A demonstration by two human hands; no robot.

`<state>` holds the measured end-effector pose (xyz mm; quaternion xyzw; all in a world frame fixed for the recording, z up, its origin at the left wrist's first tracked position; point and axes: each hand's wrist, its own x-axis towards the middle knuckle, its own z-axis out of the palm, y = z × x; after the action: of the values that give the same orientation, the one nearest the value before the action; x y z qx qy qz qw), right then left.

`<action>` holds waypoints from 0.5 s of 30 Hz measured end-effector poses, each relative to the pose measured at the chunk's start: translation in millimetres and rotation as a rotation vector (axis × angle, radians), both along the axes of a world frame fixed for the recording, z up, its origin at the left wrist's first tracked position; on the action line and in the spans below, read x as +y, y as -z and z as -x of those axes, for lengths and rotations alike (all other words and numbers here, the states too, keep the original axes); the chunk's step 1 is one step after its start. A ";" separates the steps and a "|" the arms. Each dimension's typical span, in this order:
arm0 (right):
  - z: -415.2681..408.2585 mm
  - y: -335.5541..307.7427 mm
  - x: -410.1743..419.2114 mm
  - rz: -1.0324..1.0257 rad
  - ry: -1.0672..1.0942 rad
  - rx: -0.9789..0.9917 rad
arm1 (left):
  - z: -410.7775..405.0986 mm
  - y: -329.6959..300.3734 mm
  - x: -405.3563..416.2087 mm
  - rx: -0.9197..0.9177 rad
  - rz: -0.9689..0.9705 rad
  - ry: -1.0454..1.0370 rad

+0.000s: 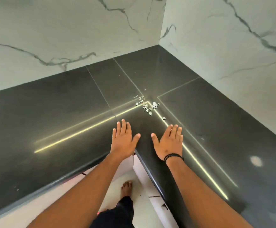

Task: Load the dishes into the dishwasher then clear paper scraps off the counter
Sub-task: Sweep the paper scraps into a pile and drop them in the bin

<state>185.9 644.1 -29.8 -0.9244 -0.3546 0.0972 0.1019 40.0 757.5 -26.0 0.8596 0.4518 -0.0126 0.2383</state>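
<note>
Several small white paper scraps (146, 106) lie in a loose pile on the dark L-shaped counter (68, 112), near its inner corner. My left hand (123, 140) lies flat on the counter with straight fingers, short of the pile and to its left. My right hand (169, 142), with a black band at the wrist, lies flat too, just below and right of the scraps. One stray scrap (164, 118) sits a little ahead of my right fingertips. Neither hand holds anything. No dishes and no dishwasher are in view.
White marble-patterned walls (68, 38) close the counter at the back and right. The counter's rounded front edge (152, 176) runs under my wrists. Below are white cabinet fronts (127, 163), a pale floor and my bare foot (126, 189).
</note>
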 end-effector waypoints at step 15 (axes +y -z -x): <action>-58.8 16.9 181.6 0.024 -0.351 -0.036 | -60.6 18.8 176.9 -0.002 -0.229 0.335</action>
<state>244.7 825.7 -46.7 -0.8511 -0.5109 0.1014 0.0660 100.6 934.4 -44.8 0.9442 0.3008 0.0000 0.1341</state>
